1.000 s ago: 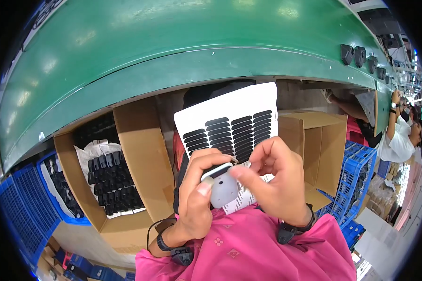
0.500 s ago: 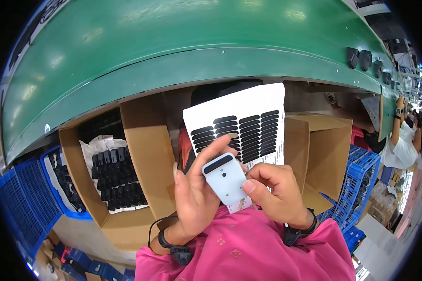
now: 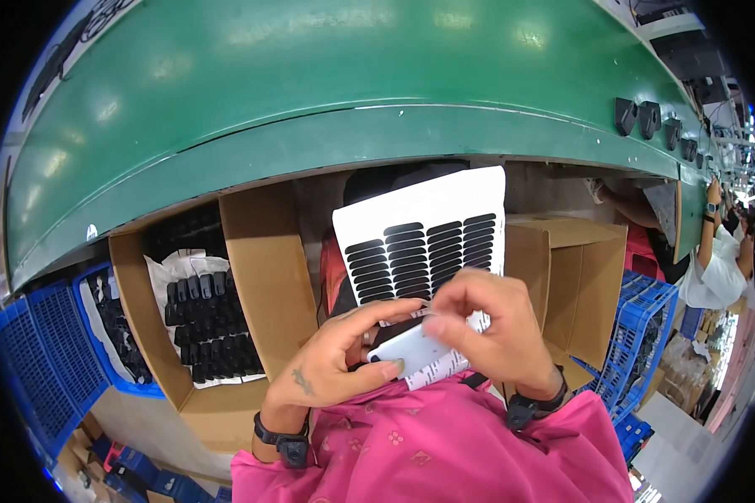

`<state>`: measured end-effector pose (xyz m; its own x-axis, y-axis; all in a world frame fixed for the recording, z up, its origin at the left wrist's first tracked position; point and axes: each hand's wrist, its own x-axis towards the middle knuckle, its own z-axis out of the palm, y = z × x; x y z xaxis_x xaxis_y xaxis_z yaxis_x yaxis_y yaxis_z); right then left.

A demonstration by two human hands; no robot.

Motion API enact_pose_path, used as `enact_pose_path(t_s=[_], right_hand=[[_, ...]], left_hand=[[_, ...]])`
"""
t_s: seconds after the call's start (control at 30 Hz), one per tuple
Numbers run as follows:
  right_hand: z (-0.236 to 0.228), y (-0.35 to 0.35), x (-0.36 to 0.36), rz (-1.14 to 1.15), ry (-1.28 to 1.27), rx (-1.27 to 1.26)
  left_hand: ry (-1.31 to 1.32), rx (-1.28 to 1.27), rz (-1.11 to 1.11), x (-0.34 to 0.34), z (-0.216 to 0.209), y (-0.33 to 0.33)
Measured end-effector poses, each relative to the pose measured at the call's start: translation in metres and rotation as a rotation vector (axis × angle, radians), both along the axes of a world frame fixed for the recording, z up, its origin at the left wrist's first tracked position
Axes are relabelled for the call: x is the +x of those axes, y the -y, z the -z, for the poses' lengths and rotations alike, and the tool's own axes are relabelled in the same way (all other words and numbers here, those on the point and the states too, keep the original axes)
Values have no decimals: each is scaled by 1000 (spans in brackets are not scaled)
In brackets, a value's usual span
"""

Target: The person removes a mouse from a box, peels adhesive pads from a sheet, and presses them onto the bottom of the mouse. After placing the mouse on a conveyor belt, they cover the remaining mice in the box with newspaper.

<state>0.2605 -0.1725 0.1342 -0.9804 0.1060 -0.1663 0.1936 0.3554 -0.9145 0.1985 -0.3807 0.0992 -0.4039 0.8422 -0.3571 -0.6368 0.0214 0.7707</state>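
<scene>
White casing [image 3: 409, 347] at lower centre of frame, tilted, below the sheet [image 3: 419, 199] printed with black strips. Judged best: brace casing firmly, keep its angle steady, work with light fingertip pressure. Left hand [image 3: 334, 354] grips it, thumb along near edge, fingers reaching over far side. Right hand [image 3: 491, 325] bent in from lower right, thumb and forefinger close together; cannot tell whether they pinch anything.

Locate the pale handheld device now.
In the head view, just below and right of centre, the pale handheld device is in the left hand, right hand at its right end, below the white sheet of black strips.
</scene>
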Motion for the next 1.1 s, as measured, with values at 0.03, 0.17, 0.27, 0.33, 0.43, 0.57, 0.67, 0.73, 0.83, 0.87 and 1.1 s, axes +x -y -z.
enact_pose_path(t_s=[0.03, 0.17, 0.27, 0.33, 0.43, 0.57, 0.67, 0.73, 0.83, 0.87, 1.1], right_hand=[[4, 3, -8, 98, -107, 61], [14, 29, -24, 286, -267, 516], [44, 33, -30, 229, -343, 686], [44, 41, -29, 254, -355, 688], [48, 42, -27, 259, -379, 739], [52, 41, -24, 293, -401, 732], [59, 42, -30, 342, -416, 675], [59, 42, -29, 357, -405, 660], [57, 40, -27, 331, -403, 538], [54, 39, -28, 320, -386, 535], [-6, 22, -15, 385, -68, -510]], left_hand=[[-92, 51, -48, -3, 4, -2], [-32, 101, -253, 7, -5, 13], [50, 156, -408, -1, 13, 7], [145, 206, -400, -2, 27, 4], [160, 242, -372, -5, 45, -1], [198, 209, -338, -4, 65, -7], [203, 238, -314, -4, 72, -2], [201, 247, -304, -2, 73, -3], [140, 180, -456, 7, 50, -8], [156, 173, -465, 4, 45, -9], [7, 258, -402, 1, 23, -7]])
